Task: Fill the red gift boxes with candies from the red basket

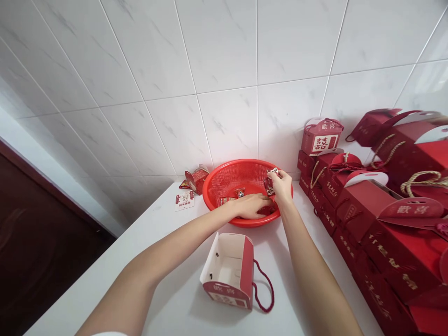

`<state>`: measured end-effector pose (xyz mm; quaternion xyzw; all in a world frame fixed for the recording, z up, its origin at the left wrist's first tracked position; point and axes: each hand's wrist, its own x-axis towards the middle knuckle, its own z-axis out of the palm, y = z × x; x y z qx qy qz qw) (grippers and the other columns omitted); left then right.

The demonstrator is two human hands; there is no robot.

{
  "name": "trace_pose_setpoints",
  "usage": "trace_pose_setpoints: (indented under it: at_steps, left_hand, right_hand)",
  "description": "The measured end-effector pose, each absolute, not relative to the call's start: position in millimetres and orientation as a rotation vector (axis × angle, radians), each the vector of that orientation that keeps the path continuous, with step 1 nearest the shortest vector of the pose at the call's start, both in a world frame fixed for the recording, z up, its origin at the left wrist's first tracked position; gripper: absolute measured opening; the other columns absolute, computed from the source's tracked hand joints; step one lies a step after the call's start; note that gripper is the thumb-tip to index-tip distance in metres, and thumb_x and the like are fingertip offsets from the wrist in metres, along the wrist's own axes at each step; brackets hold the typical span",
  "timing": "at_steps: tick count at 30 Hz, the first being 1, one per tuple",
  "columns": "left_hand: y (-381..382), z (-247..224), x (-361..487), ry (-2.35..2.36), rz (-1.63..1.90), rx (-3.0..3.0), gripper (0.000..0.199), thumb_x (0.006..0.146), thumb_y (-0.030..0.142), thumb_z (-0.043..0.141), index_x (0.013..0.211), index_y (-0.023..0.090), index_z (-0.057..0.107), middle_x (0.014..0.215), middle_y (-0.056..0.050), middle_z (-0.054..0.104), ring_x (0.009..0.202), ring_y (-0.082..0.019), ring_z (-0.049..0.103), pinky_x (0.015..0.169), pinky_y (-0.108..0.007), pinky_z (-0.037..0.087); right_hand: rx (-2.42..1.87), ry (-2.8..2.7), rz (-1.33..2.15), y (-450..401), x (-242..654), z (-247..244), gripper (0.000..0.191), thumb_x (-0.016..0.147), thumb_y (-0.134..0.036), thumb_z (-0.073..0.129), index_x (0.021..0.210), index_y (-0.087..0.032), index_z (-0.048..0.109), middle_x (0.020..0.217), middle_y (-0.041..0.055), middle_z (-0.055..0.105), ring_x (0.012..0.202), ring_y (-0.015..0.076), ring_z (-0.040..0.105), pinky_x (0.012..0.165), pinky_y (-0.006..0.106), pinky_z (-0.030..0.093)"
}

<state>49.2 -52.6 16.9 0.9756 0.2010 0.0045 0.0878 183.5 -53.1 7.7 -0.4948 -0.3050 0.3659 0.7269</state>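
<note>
Counter: a smooth white countertop (290, 298) runs under everything, with a matte, even surface.

Near box: an open gift box (229, 266) of thin folded card lies on its side, white inside and glossy red outside, with a braided red cord handle (268, 284) looping onto the counter.

Right hand: the right hand (282, 186) pinches a small red-and-white foil packet (270, 182) between thumb and fingertips, just inside the basin's far right rim.

Left hand: the left hand (250, 206) lies flat inside the basin, fingers pressed together; no grip shows.

Basin: a round red plastic mesh basin (208, 191) with a thick, smooth rim holds more small foil packets (240, 192).

Beyond the basin: a small red card box (196, 181) and a printed card (184, 200) sit just left of it.

Right side: red gift boxes (402, 242) with gold-lettered sides, arched tabs and twisted rope handles stand stacked close together.

Wall: glossy white marbled tiles (224, 46) rise behind.
</note>
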Motion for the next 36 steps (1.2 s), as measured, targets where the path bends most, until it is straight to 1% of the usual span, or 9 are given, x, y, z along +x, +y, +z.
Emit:
trace_pose_setpoints:
  at_steps: [3, 6, 10, 13, 19, 22, 29, 34, 36]
  left_hand:
    - [-56, 20, 61, 0.775, -0.198, 3.0, 0.029, 0.089, 0.027, 0.061, 0.115, 0.019, 0.069, 0.112, -0.011, 0.072, 0.108, -0.027, 0.064, 0.093, -0.034, 0.047]
    - [-54, 23, 63, 1.168, -0.384, 2.95, 0.026, 0.086, 0.034, 0.064, 0.103, 0.018, 0.074, 0.107, -0.013, 0.074, 0.114, -0.031, 0.062, 0.103, -0.041, 0.041]
    - [-46, 25, 53, 1.5, -0.462, 2.789, 0.023, 0.082, 0.026, 0.065, 0.098, 0.012, 0.075, 0.106, -0.02, 0.074, 0.113, -0.035, 0.065, 0.103, -0.047, 0.043]
    - [-42, 26, 47, 1.606, -0.458, 2.689, 0.023, 0.082, 0.025, 0.062, 0.098, 0.014, 0.074, 0.104, -0.019, 0.074, 0.11, -0.034, 0.067, 0.101, -0.047, 0.045]
    - [-39, 26, 41, 1.616, -0.365, 2.597, 0.021, 0.083, 0.021, 0.057, 0.093, 0.015, 0.074, 0.104, -0.018, 0.075, 0.101, -0.032, 0.07, 0.09, -0.04, 0.053]
    - [-36, 22, 38, 1.585, -0.318, 2.584, 0.019, 0.081, 0.017, 0.057, 0.087, 0.016, 0.074, 0.102, -0.019, 0.074, 0.097, -0.033, 0.07, 0.085, -0.041, 0.053]
    - [-31, 12, 33, 1.336, -0.186, 2.587, 0.024, 0.076, 0.015, 0.064, 0.093, 0.026, 0.076, 0.092, -0.005, 0.076, 0.101, -0.028, 0.067, 0.098, -0.043, 0.046]
    - [-31, 12, 34, 1.233, -0.099, 2.558, 0.008, 0.074, 0.022, 0.07, 0.08, 0.023, 0.075, 0.078, -0.003, 0.073, 0.078, -0.024, 0.066, 0.083, -0.034, 0.049]
    - [-30, 13, 33, 1.252, -0.023, 2.555, 0.007, 0.076, 0.021, 0.068, 0.076, 0.022, 0.075, 0.073, -0.003, 0.071, 0.073, -0.023, 0.065, 0.077, -0.032, 0.048]
  right_hand:
    - [-1.106, -0.679, 0.779, -54, 185, 9, 0.008, 0.062, -0.024, 0.061, 0.063, -0.021, 0.055, 0.05, -0.0056, 0.052, 0.049, 0.0109, 0.051, 0.045, 0.021, 0.038]
    - [-1.12, -0.673, 0.784, -55, 185, 12, 0.008, 0.062, -0.023, 0.061, 0.062, -0.021, 0.054, 0.05, -0.0061, 0.051, 0.047, 0.0102, 0.049, 0.044, 0.021, 0.036]
    - [-1.124, -0.683, 0.795, -56, 184, 14, 0.007, 0.062, -0.022, 0.06, 0.062, -0.02, 0.054, 0.05, -0.0068, 0.05, 0.046, 0.0094, 0.047, 0.045, 0.021, 0.036]
    - [-1.121, -0.702, 0.793, -56, 184, 13, 0.007, 0.061, -0.024, 0.061, 0.062, -0.02, 0.056, 0.05, -0.0066, 0.051, 0.047, 0.0098, 0.048, 0.046, 0.022, 0.036]
    - [-1.133, -0.76, 0.789, -54, 186, 6, 0.01, 0.06, -0.028, 0.063, 0.061, -0.02, 0.057, 0.051, -0.0063, 0.051, 0.049, 0.0108, 0.048, 0.047, 0.023, 0.036]
    - [-1.152, -0.781, 0.809, -54, 186, 6, 0.011, 0.059, -0.029, 0.063, 0.06, -0.021, 0.056, 0.051, -0.0055, 0.051, 0.049, 0.0123, 0.052, 0.047, 0.023, 0.038]
    - [-1.182, -0.829, 0.851, -55, 186, 7, 0.012, 0.058, -0.029, 0.064, 0.061, -0.02, 0.058, 0.051, -0.0048, 0.052, 0.05, 0.0133, 0.055, 0.048, 0.023, 0.039]
    - [-1.2, -0.866, 0.873, -57, 186, 8, 0.012, 0.057, -0.028, 0.065, 0.06, -0.02, 0.056, 0.051, -0.0052, 0.052, 0.049, 0.0114, 0.051, 0.047, 0.023, 0.038]
    - [-1.202, -0.876, 0.902, -57, 185, 8, 0.012, 0.058, -0.027, 0.064, 0.059, -0.02, 0.054, 0.051, -0.005, 0.052, 0.049, 0.0122, 0.052, 0.046, 0.023, 0.038]
